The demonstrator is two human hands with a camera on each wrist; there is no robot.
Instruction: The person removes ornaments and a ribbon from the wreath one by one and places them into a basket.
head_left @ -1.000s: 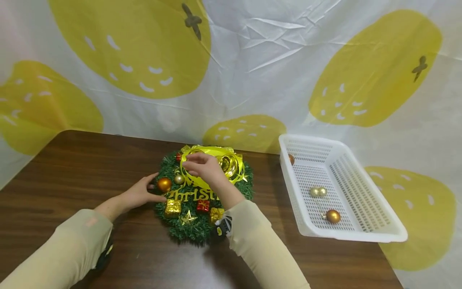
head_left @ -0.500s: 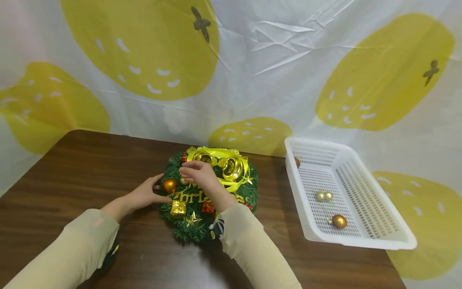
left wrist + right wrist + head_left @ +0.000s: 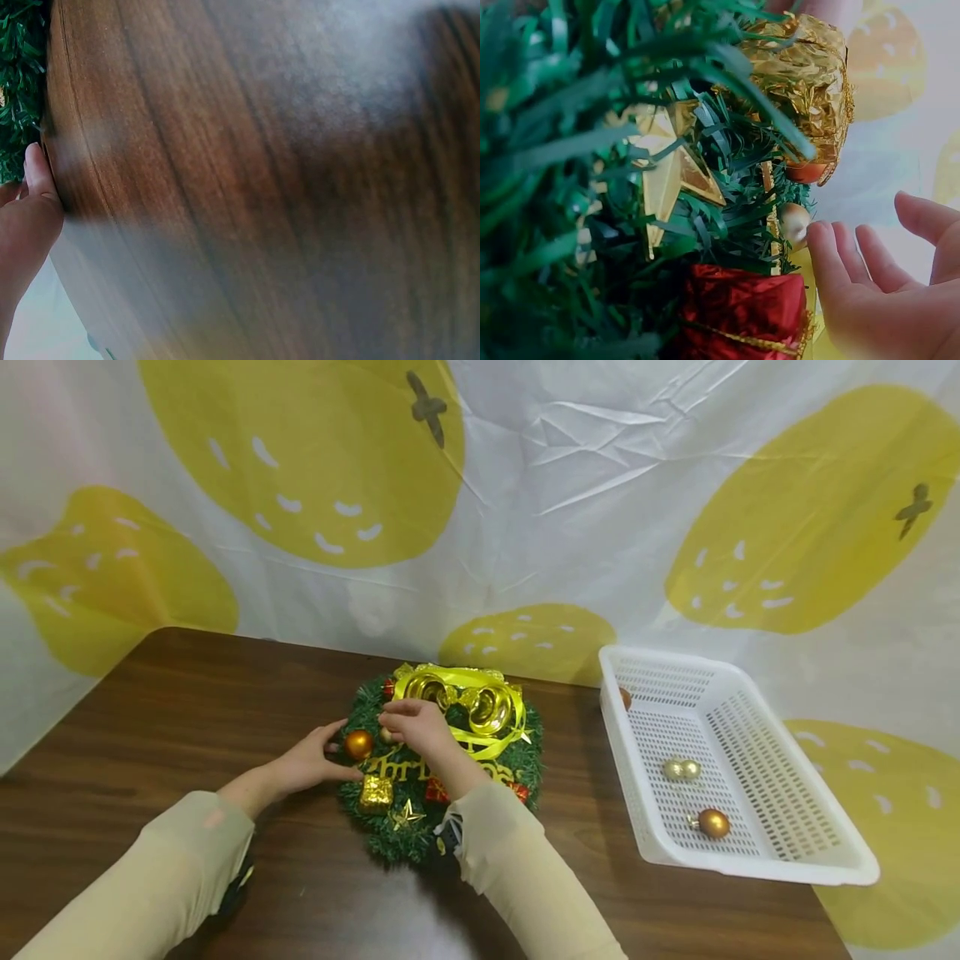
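A green tinsel wreath [image 3: 372, 695] lies on the table, with gold lettering, gold bells [image 3: 491, 708] and yellow ribbon. My left hand [image 3: 305, 765] rests at its left edge, thumb straight near a gold gift box [image 3: 377, 793], fingers beside an orange bauble [image 3: 358, 744]. The left wrist view shows that thumb [image 3: 39, 171] against the tinsel. Over the upper left of the wreath, my right hand [image 3: 422, 727] has its fingertips at a small gold ball [image 3: 794, 223]; in the right wrist view its fingers are apart and one tip appears to touch the ball.
Right of the wreath stands a white perforated basket [image 3: 643, 835]. Inside are a pair of joined gold balls [image 3: 682, 769], an orange bauble [image 3: 713, 823] and another orange one [image 3: 626, 697] by the far wall. A lemon-print curtain [image 3: 525, 527] hangs behind the wooden table [image 3: 150, 718].
My right hand has moved down and left from over the bells and ribbon to the small gold ball. My left hand stays at the wreath's edge; the head view has shifted slightly.
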